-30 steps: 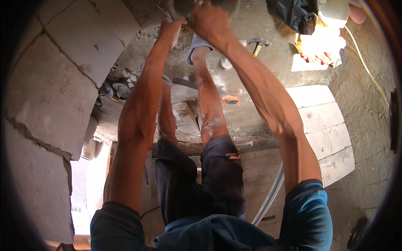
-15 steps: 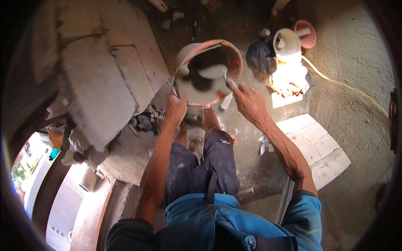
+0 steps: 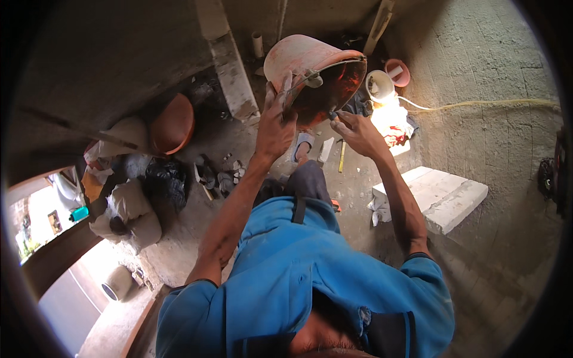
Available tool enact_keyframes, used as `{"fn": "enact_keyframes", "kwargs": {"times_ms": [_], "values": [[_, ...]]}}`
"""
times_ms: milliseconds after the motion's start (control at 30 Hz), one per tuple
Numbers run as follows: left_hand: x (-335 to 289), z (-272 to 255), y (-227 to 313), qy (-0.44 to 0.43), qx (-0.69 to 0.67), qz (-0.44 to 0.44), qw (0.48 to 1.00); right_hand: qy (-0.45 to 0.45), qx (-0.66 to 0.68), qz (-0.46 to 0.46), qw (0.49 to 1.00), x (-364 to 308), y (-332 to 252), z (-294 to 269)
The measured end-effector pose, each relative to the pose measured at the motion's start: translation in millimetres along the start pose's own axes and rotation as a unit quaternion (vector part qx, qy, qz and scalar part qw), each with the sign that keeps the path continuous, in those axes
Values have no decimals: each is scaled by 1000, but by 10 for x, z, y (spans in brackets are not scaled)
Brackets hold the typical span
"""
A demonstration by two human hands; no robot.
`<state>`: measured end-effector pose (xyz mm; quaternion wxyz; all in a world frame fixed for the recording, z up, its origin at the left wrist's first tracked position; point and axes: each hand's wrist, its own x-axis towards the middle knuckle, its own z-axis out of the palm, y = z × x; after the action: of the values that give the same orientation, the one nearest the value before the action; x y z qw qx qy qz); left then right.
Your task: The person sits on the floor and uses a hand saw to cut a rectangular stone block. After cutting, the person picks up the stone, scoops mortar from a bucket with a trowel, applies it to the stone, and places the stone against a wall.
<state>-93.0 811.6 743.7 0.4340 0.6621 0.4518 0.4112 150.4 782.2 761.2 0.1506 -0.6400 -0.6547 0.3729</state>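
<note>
A pinkish, mortar-stained bucket [image 3: 298, 58] is tilted on its side in front of me, its dark mouth turned toward me and to the right. My left hand [image 3: 276, 126] grips it at the rim, by the wire handle, next to a grey lump stuck there. My right hand [image 3: 359, 133] is at the lower right of the mouth, fingers closed on the dark handle of a trowel [image 3: 333, 115]. The trowel's blade is lost in the shadow inside the bucket, and what the bucket holds cannot be made out.
Pale blocks [image 3: 436, 194] lie on the floor at right, beside a rough wall. Beyond stand a white bucket [image 3: 379, 85] and a pink bucket [image 3: 398, 72] near a yellow hose [image 3: 477, 103]. An orange basin [image 3: 173, 124] and a filled sack [image 3: 136, 212] are at left.
The bucket has gone up and tipped further onto its side, carried by my left hand. The trowel blade, visible over the grey mix before, is now hidden. My view has shifted.
</note>
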Motion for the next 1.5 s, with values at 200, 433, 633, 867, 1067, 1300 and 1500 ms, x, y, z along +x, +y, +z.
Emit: {"fn": "enact_keyframes", "kwargs": {"times_ms": [200,433,633,867,1067,1300,1500], "values": [[-526,-583,132,97,-119,-144,978,-168,490,168,839,-227,-474,380],[-666,-967,45,245,-383,-169,875,-154,550,143,808,-271,-1152,448],[-597,-1143,-151,326,-439,-184,817,-193,588,125,776,-26,-1239,435],[-1092,-1758,-464,428,-465,-217,744,-161,613,83,769,375,-1449,553],[-1934,-2019,-648,524,-419,-226,707,-59,548,121,826,1051,-1263,1022],[-3007,-2023,-1067,571,-430,-280,641,26,417,132,899,1385,-1472,1404],[-3480,-1812,-1075,579,-437,-327,605,-3,388,133,912,710,-1396,1424]]}}
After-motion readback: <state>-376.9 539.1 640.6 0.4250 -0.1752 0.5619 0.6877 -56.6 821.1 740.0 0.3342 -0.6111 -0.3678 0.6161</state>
